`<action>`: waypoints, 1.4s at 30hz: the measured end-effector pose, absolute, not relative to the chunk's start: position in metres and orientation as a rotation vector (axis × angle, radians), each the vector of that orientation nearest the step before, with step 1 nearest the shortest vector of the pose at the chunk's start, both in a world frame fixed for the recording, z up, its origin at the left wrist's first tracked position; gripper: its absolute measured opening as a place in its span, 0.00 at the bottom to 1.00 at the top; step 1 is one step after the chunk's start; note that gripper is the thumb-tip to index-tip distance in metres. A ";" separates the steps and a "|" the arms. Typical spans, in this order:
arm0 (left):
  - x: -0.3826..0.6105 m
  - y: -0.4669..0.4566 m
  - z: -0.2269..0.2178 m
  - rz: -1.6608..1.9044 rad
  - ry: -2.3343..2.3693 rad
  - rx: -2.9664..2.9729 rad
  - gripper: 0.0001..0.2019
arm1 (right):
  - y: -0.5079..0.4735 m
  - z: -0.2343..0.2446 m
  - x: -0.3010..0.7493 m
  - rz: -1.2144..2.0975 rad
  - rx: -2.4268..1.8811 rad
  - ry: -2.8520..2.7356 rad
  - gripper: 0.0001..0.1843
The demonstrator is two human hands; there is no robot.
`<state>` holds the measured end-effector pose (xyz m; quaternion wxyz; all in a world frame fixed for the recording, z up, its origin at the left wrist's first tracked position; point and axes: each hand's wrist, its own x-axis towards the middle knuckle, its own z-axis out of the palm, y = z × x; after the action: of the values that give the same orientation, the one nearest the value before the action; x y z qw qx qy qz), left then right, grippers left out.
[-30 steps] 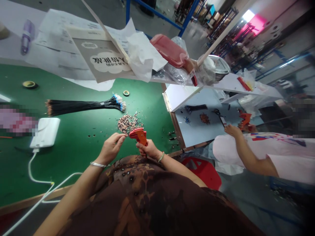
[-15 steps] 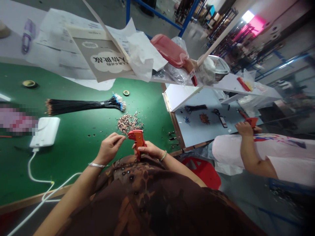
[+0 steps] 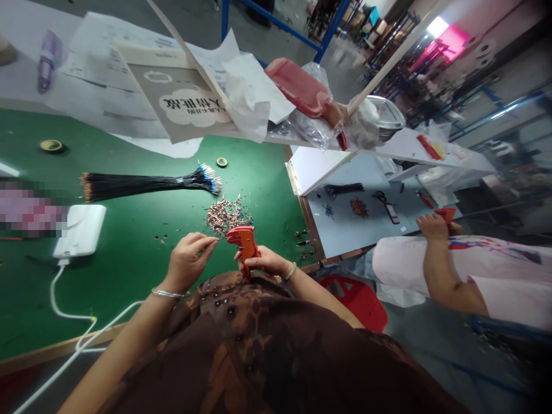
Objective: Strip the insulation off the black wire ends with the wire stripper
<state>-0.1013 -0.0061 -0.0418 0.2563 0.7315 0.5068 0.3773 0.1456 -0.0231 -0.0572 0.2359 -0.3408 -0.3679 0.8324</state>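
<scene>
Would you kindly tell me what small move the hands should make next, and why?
Probably the right hand should squeeze the red tool, since it grips that tool and the left hand holds what looks like a thin wire up to its front; whether it sits inside is unclear.

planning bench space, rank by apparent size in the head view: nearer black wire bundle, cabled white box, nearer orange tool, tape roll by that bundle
1. Black wire bundle
2. White box
3. Orange tool, partly hidden by the right hand
4. Tape roll
</scene>
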 end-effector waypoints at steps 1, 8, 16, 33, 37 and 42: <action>-0.100 -0.006 -0.042 1.025 1.369 1.991 0.14 | -0.023 -0.056 0.145 2.290 -0.934 -1.015 0.27; -0.093 -0.008 -0.043 1.086 1.326 1.952 0.12 | -0.021 -0.054 0.142 2.317 -0.890 -1.049 0.27; -0.094 -0.006 -0.038 1.122 1.232 2.023 0.10 | -0.021 -0.051 0.143 2.252 -0.996 -1.125 0.25; -0.095 -0.007 -0.041 1.089 1.223 2.001 0.10 | -0.028 -0.053 0.130 2.102 -1.139 -1.114 0.30; -0.098 -0.006 -0.043 1.091 1.222 1.994 0.10 | -0.025 -0.054 0.136 2.309 -0.941 -1.012 0.37; -0.100 -0.004 -0.040 1.088 1.175 2.026 0.09 | -0.019 -0.049 0.147 2.456 -0.839 -0.947 0.38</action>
<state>-0.1003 -0.0041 -0.0398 0.2761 0.7540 0.4375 0.4049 0.1466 -0.0185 -0.0489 0.1883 -0.2982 -0.3367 0.8731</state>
